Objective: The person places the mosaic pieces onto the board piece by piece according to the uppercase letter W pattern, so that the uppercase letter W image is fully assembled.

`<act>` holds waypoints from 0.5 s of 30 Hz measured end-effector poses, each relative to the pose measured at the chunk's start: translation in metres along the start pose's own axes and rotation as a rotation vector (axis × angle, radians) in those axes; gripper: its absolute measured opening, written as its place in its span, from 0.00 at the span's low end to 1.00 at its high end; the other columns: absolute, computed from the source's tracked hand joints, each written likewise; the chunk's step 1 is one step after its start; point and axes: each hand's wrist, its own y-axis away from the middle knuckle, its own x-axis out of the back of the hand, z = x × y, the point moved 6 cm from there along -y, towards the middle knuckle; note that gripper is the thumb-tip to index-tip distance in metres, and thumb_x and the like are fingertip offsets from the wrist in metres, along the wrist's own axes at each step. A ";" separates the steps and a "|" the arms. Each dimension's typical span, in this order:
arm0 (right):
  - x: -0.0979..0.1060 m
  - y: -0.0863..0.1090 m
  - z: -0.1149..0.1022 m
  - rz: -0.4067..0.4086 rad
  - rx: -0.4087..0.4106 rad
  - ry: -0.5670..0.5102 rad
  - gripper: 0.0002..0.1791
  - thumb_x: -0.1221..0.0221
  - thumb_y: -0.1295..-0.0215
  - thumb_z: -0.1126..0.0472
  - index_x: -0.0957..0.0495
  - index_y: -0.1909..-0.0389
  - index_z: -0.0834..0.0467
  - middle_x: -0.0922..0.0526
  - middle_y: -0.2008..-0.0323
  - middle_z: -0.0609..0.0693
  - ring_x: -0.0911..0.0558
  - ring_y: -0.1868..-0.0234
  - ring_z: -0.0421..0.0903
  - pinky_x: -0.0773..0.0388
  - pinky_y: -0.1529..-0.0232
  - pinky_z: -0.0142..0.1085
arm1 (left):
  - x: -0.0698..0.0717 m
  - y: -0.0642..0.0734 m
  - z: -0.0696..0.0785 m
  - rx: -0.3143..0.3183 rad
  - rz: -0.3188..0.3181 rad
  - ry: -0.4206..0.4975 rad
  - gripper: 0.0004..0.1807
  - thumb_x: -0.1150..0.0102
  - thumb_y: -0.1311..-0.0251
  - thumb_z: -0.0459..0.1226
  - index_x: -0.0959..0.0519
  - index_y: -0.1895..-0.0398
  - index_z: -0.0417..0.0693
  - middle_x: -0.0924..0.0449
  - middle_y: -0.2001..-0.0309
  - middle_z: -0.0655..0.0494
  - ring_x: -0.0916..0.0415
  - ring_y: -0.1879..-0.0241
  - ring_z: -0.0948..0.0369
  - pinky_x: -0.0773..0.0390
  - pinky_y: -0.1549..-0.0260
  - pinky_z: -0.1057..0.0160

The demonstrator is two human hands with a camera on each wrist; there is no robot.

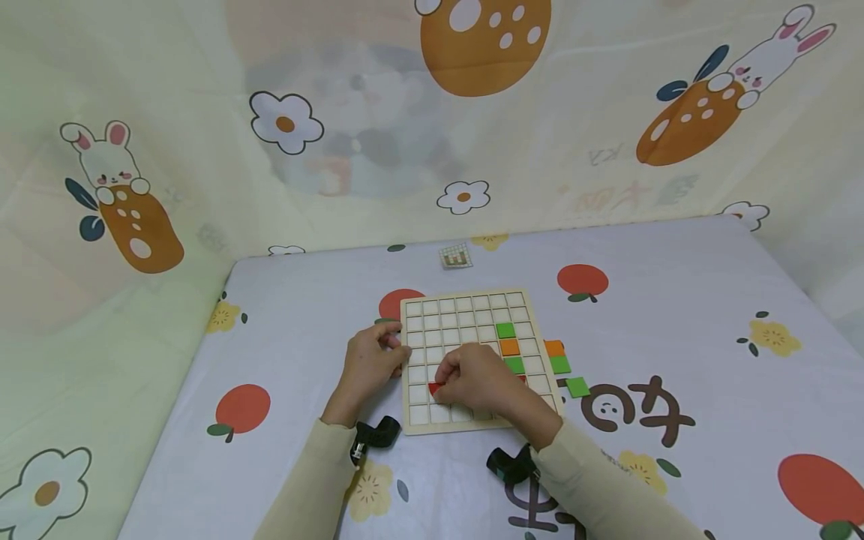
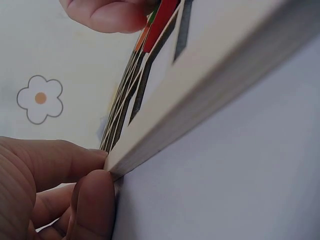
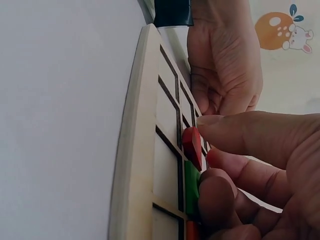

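Note:
A square wooden grid board [image 1: 413, 417] lies on the table between both hands. My left hand [image 1: 367, 360] pinches its left rim; in the left wrist view the thumb and forefinger meet at the frame's edge [image 2: 150, 132]. Over the lower rows, my right hand [image 1: 478, 380] holds a red square tile [image 1: 433, 389] by thumb and fingers. The right wrist view has this red tile [image 3: 192, 145] tilted at a cell, beside a green tile [image 3: 191, 187]. Toward the board's right side sit a green tile [image 1: 505, 330], an orange tile [image 1: 509, 347] and another green tile [image 1: 514, 365]. My right hand hides several cells.
Right of the board lie a loose orange tile [image 1: 555, 348], a green tile [image 1: 560, 365] and another green tile [image 1: 578, 388]. A small patterned grid card [image 1: 455, 256] rests behind the board. Black wrist cameras [image 1: 379, 433] hang below both wrists. A printed cloth wall [image 1: 378, 217] bounds the table's back.

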 end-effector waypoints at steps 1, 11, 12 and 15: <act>0.000 0.000 0.000 -0.001 0.005 0.006 0.07 0.25 0.46 0.64 0.14 0.75 0.54 0.21 0.83 0.43 0.24 0.78 0.41 0.26 0.74 0.33 | 0.000 0.000 0.000 0.001 0.000 0.001 0.22 0.32 0.41 0.26 0.18 0.42 0.34 0.20 0.66 0.49 0.24 0.83 0.65 0.19 0.81 0.68; 0.000 0.001 -0.002 0.010 0.038 0.013 0.06 0.29 0.46 0.70 0.13 0.75 0.56 0.22 0.83 0.43 0.26 0.79 0.40 0.29 0.76 0.32 | 0.000 0.000 -0.001 0.002 -0.001 0.000 0.22 0.33 0.41 0.27 0.18 0.41 0.34 0.20 0.67 0.49 0.24 0.83 0.65 0.19 0.81 0.68; 0.000 0.001 -0.002 0.010 0.040 0.017 0.06 0.29 0.46 0.70 0.13 0.75 0.56 0.22 0.83 0.43 0.26 0.79 0.40 0.29 0.76 0.32 | 0.000 0.000 -0.001 0.001 -0.001 -0.001 0.22 0.33 0.41 0.27 0.18 0.41 0.34 0.20 0.67 0.49 0.24 0.83 0.65 0.19 0.81 0.68; 0.001 0.001 -0.002 0.012 0.041 0.029 0.06 0.29 0.45 0.70 0.13 0.75 0.56 0.23 0.83 0.43 0.26 0.78 0.40 0.29 0.75 0.32 | 0.000 0.000 -0.001 -0.003 -0.003 0.000 0.22 0.33 0.41 0.27 0.18 0.42 0.34 0.20 0.67 0.49 0.24 0.83 0.65 0.19 0.81 0.68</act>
